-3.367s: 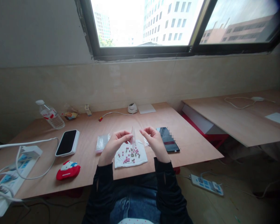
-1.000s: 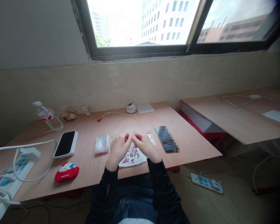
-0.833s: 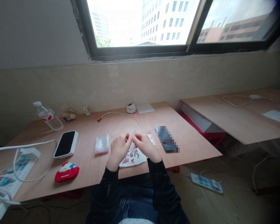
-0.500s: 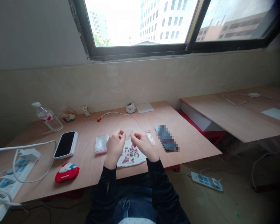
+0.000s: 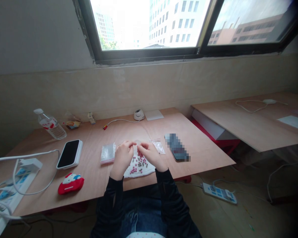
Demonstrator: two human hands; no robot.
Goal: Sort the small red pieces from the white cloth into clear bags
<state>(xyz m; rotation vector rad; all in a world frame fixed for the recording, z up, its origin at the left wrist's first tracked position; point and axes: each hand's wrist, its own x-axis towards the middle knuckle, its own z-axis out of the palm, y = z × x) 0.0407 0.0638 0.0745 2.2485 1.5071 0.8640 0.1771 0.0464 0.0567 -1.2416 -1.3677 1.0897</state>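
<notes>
Several items sit on the left part of the desk [image 5: 201,148]: a white power strip [image 5: 8,195] with a charger [image 5: 29,164] and white cable [image 5: 27,188], a red pouch with a white cat face [image 5: 71,183], a black-screened phone [image 5: 69,153], a plastic water bottle [image 5: 51,129], and a small snack packet [image 5: 73,124]. Next comes a clear zip bag [image 5: 108,153] with a pink edge, just beside the left hand [image 5: 122,158]. Left grip is curled in, its fingertips [image 5: 131,144] reaching toward a small clear plastic piece [image 5: 138,142], which sits between the two hands above the white cloth [image 5: 149,170]. Right hand [image 5: 150,155] mirrors that, with its grip also pinched inward, fingers [image 5: 140,148] close to the piece. Neither grip looks open, but whether either one really holds the piece cannot be told from this view. Pink and grey pills [image 5: 139,164] lie loose on the cloth right under both hands. Small slow finger moves with the wrists kept steady look best here, as one knock could scatter them. Further right are a second small clear bag [image 5: 158,146] and a phone with a pixelated screen [image 5: 176,147].
</notes>
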